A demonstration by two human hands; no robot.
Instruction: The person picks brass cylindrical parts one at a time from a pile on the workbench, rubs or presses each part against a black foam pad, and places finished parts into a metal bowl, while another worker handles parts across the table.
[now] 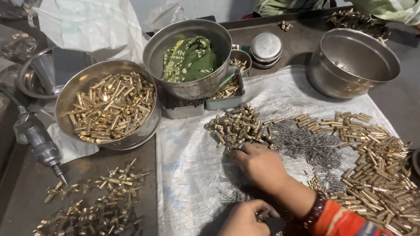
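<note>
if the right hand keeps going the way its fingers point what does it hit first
Probably the pile of brass fittings on the white sheet: the right hand points up-left and its fingertips already seem to reach the pile's near edge.

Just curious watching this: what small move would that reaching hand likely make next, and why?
Probably close its fingertips on one brass piece: the right hand already touches the near edge of the brass fitting pile, while the left hand waits holding something small.
</note>
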